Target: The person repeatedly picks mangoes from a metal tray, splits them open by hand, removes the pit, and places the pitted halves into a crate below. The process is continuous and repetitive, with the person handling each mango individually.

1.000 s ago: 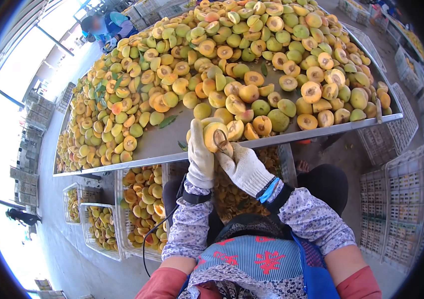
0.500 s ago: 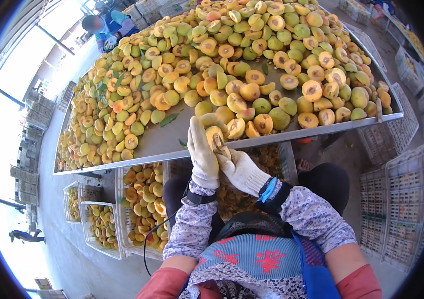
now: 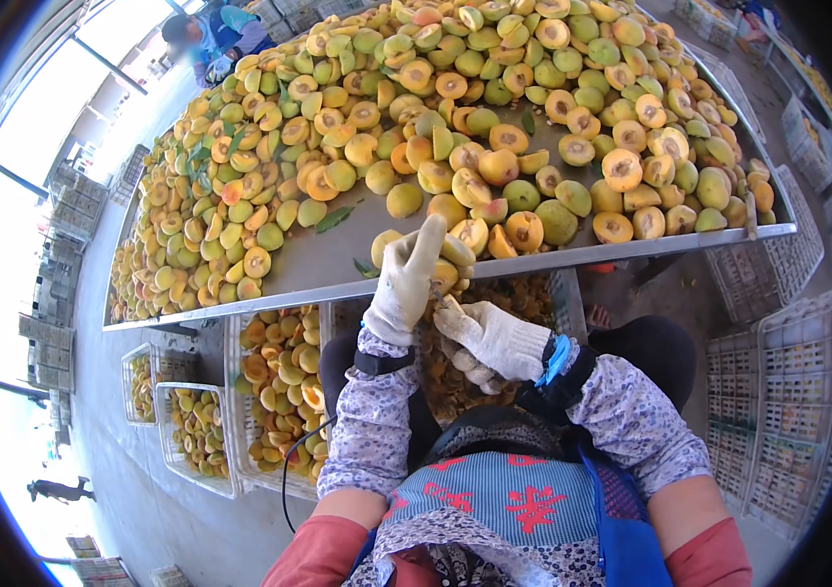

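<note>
- Daylight floods this open-sided shed, brightest far to the left of my fingers.
- My gloved left hand (image 3: pixel 404 289) is half curled, index finger pointing away from me, with a cut stone fruit (image 3: pixel 446 279), peach or apricot, tucked against its right side.
- My gloved right hand (image 3: pixel 494 338) is pinched nearly closed at the fingertips, seemingly on a thin metal tool (image 3: pixel 436 291) that meets the fruit; its working end is hidden.
- Wet flesh could make the fruit slide from my left grip, I judge; a slip of the metal under pressure could catch my left glove.
- Below my fingers sits a heap of orange-brown cut pieces (image 3: pixel 440 391); a dropped fruit could land there.
- Just beyond my fingertips runs the rim of the metal table (image 3: pixel 313 269); halved fruit (image 3: pixel 523 231) lies close to it, and a forearm's bump could roll some over.
- Left of my fingers, below the table, stands a white crate (image 3: pixel 233 391) of fruit.
- Far beyond, to the left, a co-worker (image 3: pixel 230 39) bends near the heap.
</note>
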The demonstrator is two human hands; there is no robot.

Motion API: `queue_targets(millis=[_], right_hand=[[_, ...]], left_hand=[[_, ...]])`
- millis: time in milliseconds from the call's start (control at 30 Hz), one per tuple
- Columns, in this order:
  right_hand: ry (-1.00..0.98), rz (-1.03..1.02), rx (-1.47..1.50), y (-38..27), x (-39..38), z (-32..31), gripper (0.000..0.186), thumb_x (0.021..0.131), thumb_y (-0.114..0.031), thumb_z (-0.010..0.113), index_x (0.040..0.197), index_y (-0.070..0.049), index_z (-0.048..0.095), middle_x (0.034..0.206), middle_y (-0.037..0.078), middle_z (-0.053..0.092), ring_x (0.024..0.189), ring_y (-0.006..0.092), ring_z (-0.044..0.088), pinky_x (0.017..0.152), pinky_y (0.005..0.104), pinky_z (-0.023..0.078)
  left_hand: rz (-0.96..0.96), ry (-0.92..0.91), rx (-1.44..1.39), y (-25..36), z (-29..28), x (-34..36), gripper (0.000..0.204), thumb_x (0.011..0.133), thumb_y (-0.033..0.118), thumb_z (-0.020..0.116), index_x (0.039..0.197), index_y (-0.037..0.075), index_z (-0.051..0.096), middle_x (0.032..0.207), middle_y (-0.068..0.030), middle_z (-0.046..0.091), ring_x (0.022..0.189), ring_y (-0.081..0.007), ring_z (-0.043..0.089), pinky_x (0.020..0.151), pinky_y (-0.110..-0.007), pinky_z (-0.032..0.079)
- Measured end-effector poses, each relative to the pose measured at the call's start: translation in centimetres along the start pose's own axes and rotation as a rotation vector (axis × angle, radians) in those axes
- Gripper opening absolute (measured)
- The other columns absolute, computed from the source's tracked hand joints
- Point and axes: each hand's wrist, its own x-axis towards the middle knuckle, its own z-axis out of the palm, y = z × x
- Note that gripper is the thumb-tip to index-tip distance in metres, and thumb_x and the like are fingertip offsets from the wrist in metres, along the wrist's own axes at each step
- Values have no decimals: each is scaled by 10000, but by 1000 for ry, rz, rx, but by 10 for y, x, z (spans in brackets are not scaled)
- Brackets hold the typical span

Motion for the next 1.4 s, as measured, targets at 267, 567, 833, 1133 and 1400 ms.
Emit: queue_targets(millis=[267, 567, 833, 1133, 1400], right_hand=[[-79, 43, 31, 3, -10, -10, 576, 1017, -690, 447, 814, -152, 489, 584, -64, 351, 433, 56, 325, 381, 261, 306], [-130, 72, 215, 5, -11, -10, 551, 1037, -648, 457, 855, -131, 518, 612, -53, 383, 451, 69, 355, 399, 270, 335], [-247, 117, 385, 9, -5, -14, 530, 1045, -639, 447, 850, -150, 502, 603, -65, 343, 440, 60, 320, 385, 270, 318], [-88, 134, 258, 8, -11, -3, 518, 1045, -639, 448, 838, -164, 468, 604, -74, 317, 445, 50, 297, 382, 246, 257], [-159, 72, 276, 16, -6, -6, 541, 1003, -661, 526, 865, -138, 537, 581, -70, 334, 409, 55, 308, 365, 251, 294]], left_hand=[[61, -169, -15, -5, -3, -1, 650, 1087, 458, 441, 718, -30, 660, 716, -145, 676, 620, -221, 629, 642, -329, 511], [183, 198, -204, -7, 22, -11, 648, 1108, 411, 383, 698, -36, 611, 630, -165, 606, 536, -261, 587, 568, -360, 505], [102, 168, -234, -10, 19, -10, 707, 1095, 486, 408, 737, -63, 671, 697, -169, 659, 596, -199, 606, 585, -317, 490], [53, 106, 169, -13, 14, -6, 687, 1094, 490, 432, 748, -48, 682, 706, -136, 664, 610, -184, 613, 621, -299, 492], [28, 145, -507, -10, 29, -12, 545, 1075, 501, 460, 767, 65, 573, 716, -122, 610, 605, -258, 568, 562, -397, 487]])
